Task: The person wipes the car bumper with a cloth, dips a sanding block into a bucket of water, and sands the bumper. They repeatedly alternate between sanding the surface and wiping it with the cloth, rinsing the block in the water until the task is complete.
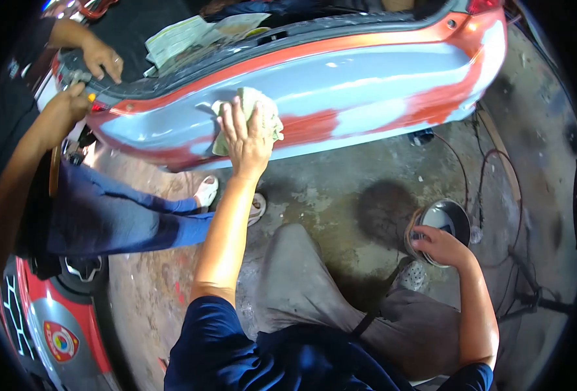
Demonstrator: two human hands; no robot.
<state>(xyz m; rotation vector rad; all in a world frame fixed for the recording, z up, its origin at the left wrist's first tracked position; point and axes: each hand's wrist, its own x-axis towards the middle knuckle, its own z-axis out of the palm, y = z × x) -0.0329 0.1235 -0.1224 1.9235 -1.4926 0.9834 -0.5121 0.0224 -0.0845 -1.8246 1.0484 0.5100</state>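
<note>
My left hand (245,140) presses a pale yellow-green cloth (270,117) against a car bumper (379,72), fingers stretched out over it. The bumper is orange-red with large grey-blue patches and a wet-looking shine. Down to the right, my right hand (445,246) is at a round bucket (456,215), its fingers curled at the near-left rim. Whatever those fingers hold is too small and partly hidden to make out. Inside the bucket the surface looks greyish.
Another person stands at left, one hand (102,60) on the bumper's end and the other (67,107) near its corner. Newspaper (177,39) lies behind the bumper's upper edge. A red-and-grey vehicle part (60,326) is at lower left. Hoses (519,189) run over the stained floor (327,189).
</note>
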